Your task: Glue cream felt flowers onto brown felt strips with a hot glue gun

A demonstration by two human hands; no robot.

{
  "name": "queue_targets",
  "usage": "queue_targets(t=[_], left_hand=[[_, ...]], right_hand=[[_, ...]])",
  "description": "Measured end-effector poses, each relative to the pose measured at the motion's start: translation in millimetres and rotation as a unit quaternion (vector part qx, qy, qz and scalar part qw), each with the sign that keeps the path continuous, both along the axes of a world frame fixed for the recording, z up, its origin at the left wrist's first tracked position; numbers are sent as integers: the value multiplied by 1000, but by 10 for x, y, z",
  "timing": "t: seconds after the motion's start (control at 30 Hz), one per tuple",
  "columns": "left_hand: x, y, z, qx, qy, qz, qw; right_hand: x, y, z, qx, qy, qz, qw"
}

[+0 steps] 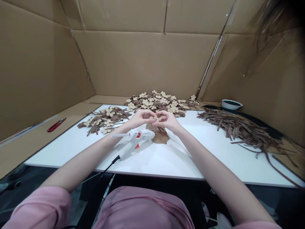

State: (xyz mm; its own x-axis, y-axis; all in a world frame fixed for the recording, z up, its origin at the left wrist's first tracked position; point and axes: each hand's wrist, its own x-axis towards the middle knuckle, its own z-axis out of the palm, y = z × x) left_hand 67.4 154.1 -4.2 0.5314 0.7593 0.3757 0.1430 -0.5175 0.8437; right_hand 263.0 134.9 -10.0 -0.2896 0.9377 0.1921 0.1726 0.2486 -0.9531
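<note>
A small cream flower is pinched between my left hand and my right hand, whose fingertips meet over the middle of the white board. Thin brown strips hang just under the flower, between the hands. Below them a crumpled brown piece lies on the board. A white glue gun with an orange trigger rests beside it, close to my left forearm, its black cord running off the front edge.
Behind the hands is a large heap of cream and brown flowers. A smaller pile of flowers with strips lies left, brown strips right. A white bowl stands back right; a red cutter lies far left. Cardboard walls surround the table.
</note>
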Motion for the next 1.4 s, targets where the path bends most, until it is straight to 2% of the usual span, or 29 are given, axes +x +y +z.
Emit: queue_targets(t=[0.17, 0.33, 0.53, 0.77, 1.0, 1.4], left_hand=[[-11, -18, 18, -17, 1, -12, 1000], [-33, -28, 24, -7, 23, 4, 1000], [-6, -36, 9, -25, -3, -27, 999], [3, -48, 32, -16, 4, -8, 1000], [-43, 7, -10, 8, 11, 6, 1000], [-20, -20, 7, -25, -15, -8, 1000]], right_hand=[[-9, -8, 10, -32, 32, -6, 999], [-2, -7, 13, -43, 29, -9, 999], [6, 8, -17, -46, 26, -4, 999], [17, -27, 17, -58, 23, 23, 998], [43, -40, 35, -66, 6, 47, 997], [22, -30, 0, -60, -10, 49, 997]])
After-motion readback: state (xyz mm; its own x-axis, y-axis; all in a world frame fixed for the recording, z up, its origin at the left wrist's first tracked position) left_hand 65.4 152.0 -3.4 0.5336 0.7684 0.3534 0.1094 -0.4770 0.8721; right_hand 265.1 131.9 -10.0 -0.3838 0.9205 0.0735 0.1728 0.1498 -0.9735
